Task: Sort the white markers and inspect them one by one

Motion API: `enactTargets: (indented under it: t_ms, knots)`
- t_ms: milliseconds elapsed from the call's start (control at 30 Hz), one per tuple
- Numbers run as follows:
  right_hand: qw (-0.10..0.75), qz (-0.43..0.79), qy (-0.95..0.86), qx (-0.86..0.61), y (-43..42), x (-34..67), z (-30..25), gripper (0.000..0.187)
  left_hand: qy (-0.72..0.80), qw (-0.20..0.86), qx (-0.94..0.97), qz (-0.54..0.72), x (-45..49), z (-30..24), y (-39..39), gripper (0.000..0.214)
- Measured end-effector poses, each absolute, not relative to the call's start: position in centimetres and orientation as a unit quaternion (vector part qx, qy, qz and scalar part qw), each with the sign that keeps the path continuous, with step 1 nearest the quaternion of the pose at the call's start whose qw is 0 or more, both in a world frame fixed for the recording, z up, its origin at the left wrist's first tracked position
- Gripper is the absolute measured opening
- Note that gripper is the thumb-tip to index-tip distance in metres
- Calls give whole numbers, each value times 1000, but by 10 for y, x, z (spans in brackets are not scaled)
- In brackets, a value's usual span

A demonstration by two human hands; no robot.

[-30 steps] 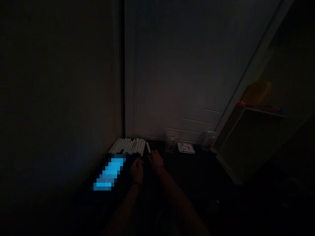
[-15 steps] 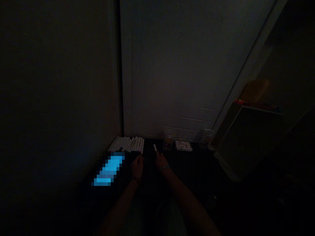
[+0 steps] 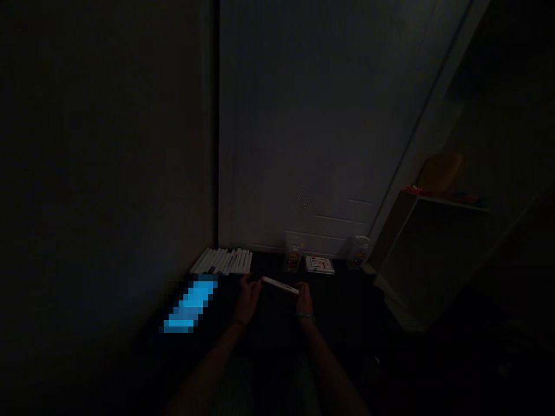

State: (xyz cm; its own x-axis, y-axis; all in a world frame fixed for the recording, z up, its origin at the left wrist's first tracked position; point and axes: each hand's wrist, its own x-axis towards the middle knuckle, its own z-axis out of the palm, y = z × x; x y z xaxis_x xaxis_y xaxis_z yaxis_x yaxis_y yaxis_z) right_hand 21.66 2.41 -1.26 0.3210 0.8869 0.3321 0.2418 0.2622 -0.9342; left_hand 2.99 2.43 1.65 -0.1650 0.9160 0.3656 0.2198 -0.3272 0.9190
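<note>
A white marker [image 3: 281,285] is held nearly level, tilted down to the right, above the dark tabletop [image 3: 277,323]. My right hand [image 3: 304,297] pinches its right end, with a band around the wrist. Beside the other end is my left hand [image 3: 248,300], its fingers apart and thumb side close to the marker's tip; whether it touches is too dark to tell. Behind the left hand, several white markers [image 3: 223,261] lie side by side in a row. Small reddish spots show near the left fingertips, not clear enough to name.
A pixelated bright blue screen [image 3: 191,303] lies left of my left hand. Along the wall stand a clear container [image 3: 293,258], a flat pack of markers [image 3: 319,265] and another clear container [image 3: 359,253]. A cabinet [image 3: 446,248] rises at the right.
My right hand has turned, and the marker has swung from pointing away to lying across between my hands. My left hand has loosened from a curled shape and moved towards the marker's end.
</note>
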Motion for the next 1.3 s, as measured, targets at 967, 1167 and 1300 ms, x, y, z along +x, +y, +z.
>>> enactTargets:
  t_ms: [967, 1167, 1300]
  knots:
    - [593, 316, -534, -513, 21, 231, -4, 39, 459, 395, 567, 558, 17, 9, 41, 40]
    - [604, 345, -518, -497, 17, 228, 3, 34, 473, 394, 563, 551, 17, 10, 39, 45]
    - [607, 354, -522, -482, 17, 227, 2, 33, 487, 377, 568, 546, 17, 15, 35, 46]
